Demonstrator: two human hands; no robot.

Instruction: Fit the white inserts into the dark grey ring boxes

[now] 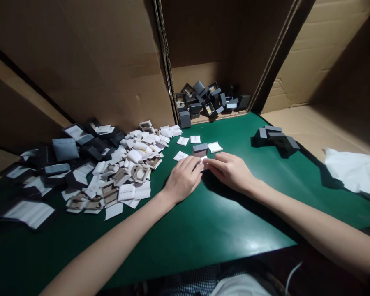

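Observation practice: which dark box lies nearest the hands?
The lone grey box just past the left hand and right hand; the other boxes lie clustered farther away.

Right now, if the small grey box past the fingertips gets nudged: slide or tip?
The grey box looks squat and flat-bottomed, so it would probably slide, not tip or roll. The green mat looks glossy, so likely little grip. Similar boxes behind lie open and hollow, so probably light.

Fingers of the left hand (183, 177) and right hand (231, 169) cover most of the white piece (204, 161) pinched between them, so its shape is unclear. Print on the white cards (126, 192) is too small to read. The white sheet (354, 172) runs off the right edge.
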